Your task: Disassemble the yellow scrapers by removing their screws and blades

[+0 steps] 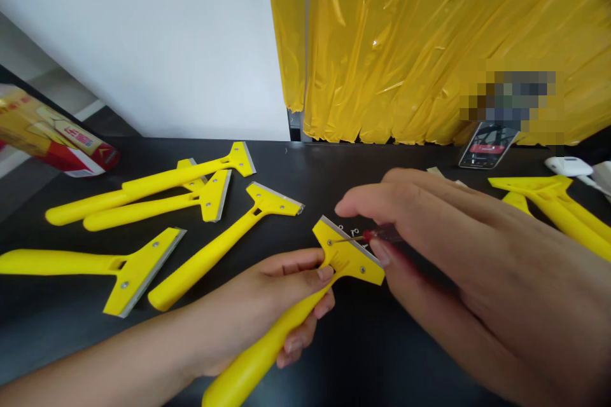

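Note:
My left hand [286,305] is wrapped round the neck of a yellow scraper [267,346], its blade end tilted up toward the right. Two screws show on the scraper's head. In my right hand [449,254] is a small screwdriver [382,233] with a dark red handle. Its thin shaft reaches the upper-left screw [329,242]. My index finger is raised off the handle. Several small loose screws [354,232] lie on the table just behind the blade. Left of my hands lie several more yellow scrapers [217,254] with metal blades.
More yellow scraper parts [548,197] lie at the right. A phone [489,143] leans upright at the back, with a white earbud case [569,166] beside it. A red and yellow package [57,133] is at the far left. Yellow plastic sheeting [405,44] hangs behind the black table [315,172].

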`<state>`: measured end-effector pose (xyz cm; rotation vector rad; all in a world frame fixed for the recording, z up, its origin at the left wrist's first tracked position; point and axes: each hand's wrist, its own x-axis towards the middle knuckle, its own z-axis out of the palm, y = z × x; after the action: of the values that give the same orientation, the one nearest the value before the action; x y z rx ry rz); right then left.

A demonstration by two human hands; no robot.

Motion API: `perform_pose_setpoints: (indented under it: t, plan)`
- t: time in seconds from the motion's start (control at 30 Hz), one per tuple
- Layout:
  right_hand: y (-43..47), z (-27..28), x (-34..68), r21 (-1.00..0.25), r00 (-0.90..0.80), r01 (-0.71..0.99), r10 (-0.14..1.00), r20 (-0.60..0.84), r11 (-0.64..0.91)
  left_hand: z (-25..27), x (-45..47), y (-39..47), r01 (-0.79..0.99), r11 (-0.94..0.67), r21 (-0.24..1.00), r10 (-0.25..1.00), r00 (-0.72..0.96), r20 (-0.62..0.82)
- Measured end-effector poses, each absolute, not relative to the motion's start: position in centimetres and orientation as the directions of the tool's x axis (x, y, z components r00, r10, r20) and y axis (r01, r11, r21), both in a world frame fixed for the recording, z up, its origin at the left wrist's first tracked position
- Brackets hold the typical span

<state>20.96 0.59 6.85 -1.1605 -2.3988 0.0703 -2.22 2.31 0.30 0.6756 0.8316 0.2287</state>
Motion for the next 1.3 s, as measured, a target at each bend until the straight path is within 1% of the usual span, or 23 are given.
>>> perform_pose_setpoints:
  t: [0.13,0.23,0.37,0.43,0.57,0.67,0.77,0.9,0.97,1.03,1.13,1.2,1.23,1.3]
  plan:
    - [0.67,6.91,20.87,-0.232,-0.510,0.745,0.758,0.406,0.625,0.38,-2.22,2.24,0.067,0.770,0.634,0.439,0.666,-0.604]
    - [0.75,6.75,21.00,-0.278,-0.525,0.715,0.755,0.393,0.642,0.32,-2.25,2.26,0.064,0.769,0.636,0.439,0.669,-0.599]
    - [0.67,6.65,21.12,-0.235,-0.513,0.746,0.763,0.394,0.623,0.08,-2.31,2.31,0.063,0.763,0.643,0.447,0.667,-0.596]
    - [0.62,6.72,21.02,-0.259,-0.527,0.733,0.766,0.368,0.629,0.03,-2.32,2.31,0.065,0.767,0.638,0.449,0.656,-0.606]
    - [0.56,6.84,20.96,-0.246,-0.500,0.747,0.766,0.404,0.618,0.17,-2.37,2.29,0.079,0.766,0.638,0.440,0.658,-0.610]
    - [0.64,6.92,21.03,-0.268,-0.517,0.733,0.768,0.379,0.626,0.28,-2.41,2.30,0.083,0.767,0.636,0.438,0.657,-0.614]
    - [0.87,6.98,20.97,-0.230,-0.527,0.731,0.746,0.407,0.642,0.30,-2.39,2.30,0.085,0.765,0.639,0.439,0.657,-0.613]
    - [1.02,6.95,20.96,-0.251,-0.550,0.713,0.745,0.378,0.654,0.32,-2.30,2.22,0.079,0.759,0.647,0.452,0.651,-0.610]
    - [0.96,6.96,21.08,-0.225,-0.537,0.725,0.739,0.407,0.651,0.35,-2.27,2.17,0.080,0.757,0.648,0.452,0.653,-0.608]
    - [0.85,7.06,21.20,-0.233,-0.513,0.735,0.747,0.422,0.636,0.39,-2.26,2.14,0.082,0.759,0.646,0.448,0.654,-0.610]
    - [0.68,7.24,21.26,-0.254,-0.522,0.737,0.766,0.375,0.626,0.38,-2.25,2.18,0.075,0.764,0.641,0.442,0.664,-0.604]
    - [0.63,7.22,21.21,-0.223,-0.506,0.762,0.774,0.381,0.608,0.33,-2.26,2.25,0.069,0.767,0.638,0.441,0.665,-0.603]
    - [0.62,7.16,21.17,-0.228,-0.489,0.772,0.784,0.383,0.593,0.29,-2.27,2.27,0.068,0.770,0.635,0.442,0.660,-0.607]
    - [0.61,7.03,21.14,-0.292,-0.465,0.762,0.802,0.374,0.578,0.23,-2.32,2.29,0.065,0.774,0.629,0.444,0.653,-0.614]
